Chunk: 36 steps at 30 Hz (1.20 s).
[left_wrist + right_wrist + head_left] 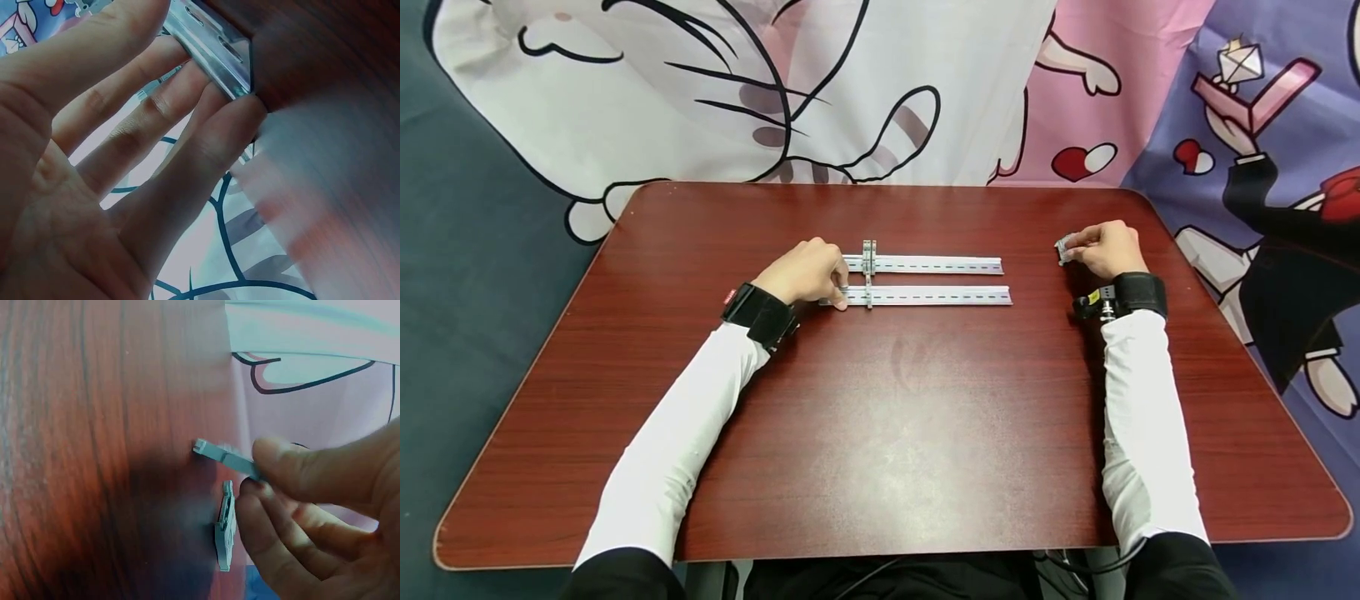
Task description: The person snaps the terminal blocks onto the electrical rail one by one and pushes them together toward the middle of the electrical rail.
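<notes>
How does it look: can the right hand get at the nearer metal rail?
Likely yes: only bare table shows between that rail and the right hand, though the hand pinches a gray piece.

We count one left hand, one right hand, two black wrist straps, one table, two slotted metal rails and, at the right hand, two small grey parts. Across the rails, we cannot confirm the number of grey clips.

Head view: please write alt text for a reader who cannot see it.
A person's left grip holds the nearer of two parallel slotted DIN rails, crossed by narrow clips, at a brown wooden table. Farther right, the right grip pinches a small grey part.
</notes>
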{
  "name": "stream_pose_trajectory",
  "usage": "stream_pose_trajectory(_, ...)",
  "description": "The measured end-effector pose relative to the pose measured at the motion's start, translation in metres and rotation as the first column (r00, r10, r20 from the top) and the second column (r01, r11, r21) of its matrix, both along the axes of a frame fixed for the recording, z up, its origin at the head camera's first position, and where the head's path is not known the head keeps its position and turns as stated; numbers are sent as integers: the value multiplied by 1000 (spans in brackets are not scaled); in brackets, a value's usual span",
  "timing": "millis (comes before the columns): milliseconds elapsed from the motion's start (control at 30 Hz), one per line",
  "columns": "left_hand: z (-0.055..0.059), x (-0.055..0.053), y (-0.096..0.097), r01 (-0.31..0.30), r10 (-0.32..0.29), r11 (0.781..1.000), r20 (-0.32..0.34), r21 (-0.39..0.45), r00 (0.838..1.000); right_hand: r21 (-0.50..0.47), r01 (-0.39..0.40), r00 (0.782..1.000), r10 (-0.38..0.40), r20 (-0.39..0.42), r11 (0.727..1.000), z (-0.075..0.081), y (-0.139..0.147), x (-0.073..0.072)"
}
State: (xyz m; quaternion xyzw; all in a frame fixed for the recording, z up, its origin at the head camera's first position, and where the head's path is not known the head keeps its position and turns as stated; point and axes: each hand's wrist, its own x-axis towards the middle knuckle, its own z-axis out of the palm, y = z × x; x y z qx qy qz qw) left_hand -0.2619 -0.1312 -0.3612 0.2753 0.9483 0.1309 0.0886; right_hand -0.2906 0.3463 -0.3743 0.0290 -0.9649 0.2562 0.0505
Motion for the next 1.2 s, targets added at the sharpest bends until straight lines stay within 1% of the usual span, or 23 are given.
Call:
stream_pose_trajectory(67,0,0,0,-5,5,1000,8,0,1000,-6,-31,999,31,16,1000,-1,-1,-2)
stream_pose_trajectory(200,1,0,0,-13,13,1000,21,1,1000,-13,-106,991,107,85,994,4,-10,-4)
stream_pose_trajectory(400,1,1,0,-8,8,1000,8,3,1000,-107,-195,956,213,203,975,20,-37,5)
stream_pose_trajectory(533,1,2,0,-2,2,1000,6,-3,1000,-141,-254,929,281,239,957,31,-56,12)
stream_pose_trajectory(633,1,2,0,-6,6,1000,7,-3,1000,-161,-289,904,324,280,944,37,-70,17)
stream_pose_trajectory(733,2,2,0,-8,8,1000,4,-4,1000,-183,-305,877,351,329,935,41,-83,20)
stream_pose_trajectory(800,2,2,0,-6,6,1000,7,-4,1000,-182,-313,859,360,364,932,41,-88,21)
stream_pose_trajectory(967,2,2,-1,-10,10,1000,10,-4,1000,-215,-320,803,384,455,923,37,-95,20)
stream_pose_trajectory(1000,2,2,-1,-13,13,1000,11,-3,1000,-220,-325,795,391,463,920,37,-95,20)
stream_pose_trajectory(1033,2,2,0,-15,15,1000,14,-2,1000,-217,-323,794,389,467,921,37,-95,20)
stream_pose_trajectory(1067,2,2,0,-18,18,1000,16,-2,1000,-206,-324,800,383,461,924,38,-96,21)
stream_pose_trajectory(1200,2,1,0,-25,25,1000,20,2,1000,-94,-319,853,329,405,943,45,-98,24)
